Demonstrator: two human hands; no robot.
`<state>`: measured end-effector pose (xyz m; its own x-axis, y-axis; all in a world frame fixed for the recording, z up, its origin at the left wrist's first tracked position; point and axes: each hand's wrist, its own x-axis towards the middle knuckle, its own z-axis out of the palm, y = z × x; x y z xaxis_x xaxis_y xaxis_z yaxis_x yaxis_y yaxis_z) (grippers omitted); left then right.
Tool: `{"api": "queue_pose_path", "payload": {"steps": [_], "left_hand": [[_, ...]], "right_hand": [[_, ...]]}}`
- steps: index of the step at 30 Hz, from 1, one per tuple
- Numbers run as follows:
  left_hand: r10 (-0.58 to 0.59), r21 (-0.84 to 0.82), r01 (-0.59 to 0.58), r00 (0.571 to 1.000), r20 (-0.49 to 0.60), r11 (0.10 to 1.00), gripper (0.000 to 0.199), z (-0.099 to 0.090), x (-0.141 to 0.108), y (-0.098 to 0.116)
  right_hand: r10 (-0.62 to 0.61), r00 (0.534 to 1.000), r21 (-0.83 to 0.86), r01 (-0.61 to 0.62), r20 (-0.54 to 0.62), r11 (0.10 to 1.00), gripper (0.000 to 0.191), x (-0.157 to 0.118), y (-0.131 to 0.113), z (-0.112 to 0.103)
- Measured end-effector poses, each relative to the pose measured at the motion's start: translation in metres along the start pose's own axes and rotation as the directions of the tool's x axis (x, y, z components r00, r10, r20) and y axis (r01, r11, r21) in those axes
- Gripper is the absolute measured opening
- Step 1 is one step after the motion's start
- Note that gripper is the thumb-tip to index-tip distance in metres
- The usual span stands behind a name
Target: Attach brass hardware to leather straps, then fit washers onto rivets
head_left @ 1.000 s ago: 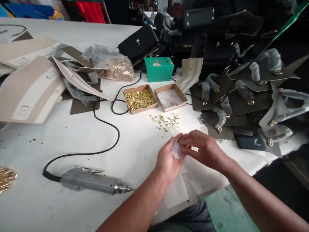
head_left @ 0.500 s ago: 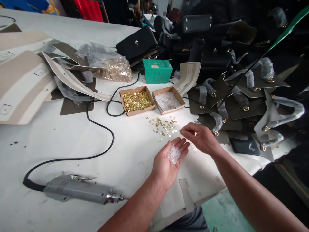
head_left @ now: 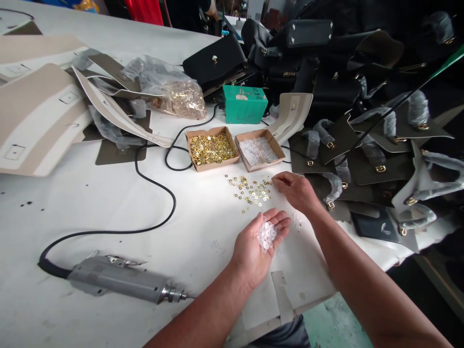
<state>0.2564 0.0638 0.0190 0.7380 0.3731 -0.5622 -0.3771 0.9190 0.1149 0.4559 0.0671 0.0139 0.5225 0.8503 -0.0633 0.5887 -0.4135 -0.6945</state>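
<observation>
My left hand (head_left: 250, 249) is palm up, cupping a heap of clear plastic washers (head_left: 266, 235). Just beyond it, my right hand (head_left: 295, 191) has its thumb and fingertips pressed together at the right edge of the scattered gold washers (head_left: 253, 192); whatever is in the pinch is too small to make out. Several clear washers (head_left: 296, 221) lie on the table between my hands. Behind the gold washers stand a cardboard tray of gold pieces (head_left: 212, 149) and, beside it, a cardboard tray of clear washers (head_left: 259, 150).
A grey power screwdriver (head_left: 119, 280) lies at the front left with its black cable (head_left: 174, 203) looping back. Behind the trays is a green box (head_left: 245, 104). Bag panels (head_left: 32, 121) are at the left, black bags (head_left: 213, 63) at the back. A person's hand (head_left: 213, 9) shows far off.
My right hand has moved away from my left hand, up to the edge of the gold washers. My left hand still holds the clear washers. The view has shifted slightly.
</observation>
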Motion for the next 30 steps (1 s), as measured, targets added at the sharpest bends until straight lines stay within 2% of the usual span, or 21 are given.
{"api": "queue_pose_path", "payload": {"steps": [6,11,16,22,30], "left_hand": [[0.002,0.006,-0.002,1.000,-0.001,1.000,0.035,0.001,-0.001,-0.001],[-0.001,0.011,0.001,1.000,0.006,1.000,0.034,0.001,-0.001,-0.001],[0.002,0.011,-0.002,1.000,0.022,1.000,0.035,-0.002,0.000,-0.002],[0.001,0.016,-0.002,1.000,0.017,1.000,0.034,-0.001,0.000,-0.002],[-0.003,0.014,0.003,1.000,0.009,1.000,0.033,-0.002,0.000,-0.002]], "right_hand": [[0.028,0.996,-0.086,-0.021,0.079,0.996,0.028,0.006,0.000,-0.002],[-0.027,0.998,-0.165,0.037,0.064,0.986,0.026,0.008,-0.006,0.001],[0.028,0.999,-0.207,-0.022,0.024,0.978,0.021,0.010,-0.009,0.005],[0.070,0.997,-0.174,-0.066,0.016,0.983,0.021,0.016,-0.007,0.005],[0.118,0.982,0.035,-0.124,0.146,0.992,0.028,0.026,0.002,-0.003]]}}
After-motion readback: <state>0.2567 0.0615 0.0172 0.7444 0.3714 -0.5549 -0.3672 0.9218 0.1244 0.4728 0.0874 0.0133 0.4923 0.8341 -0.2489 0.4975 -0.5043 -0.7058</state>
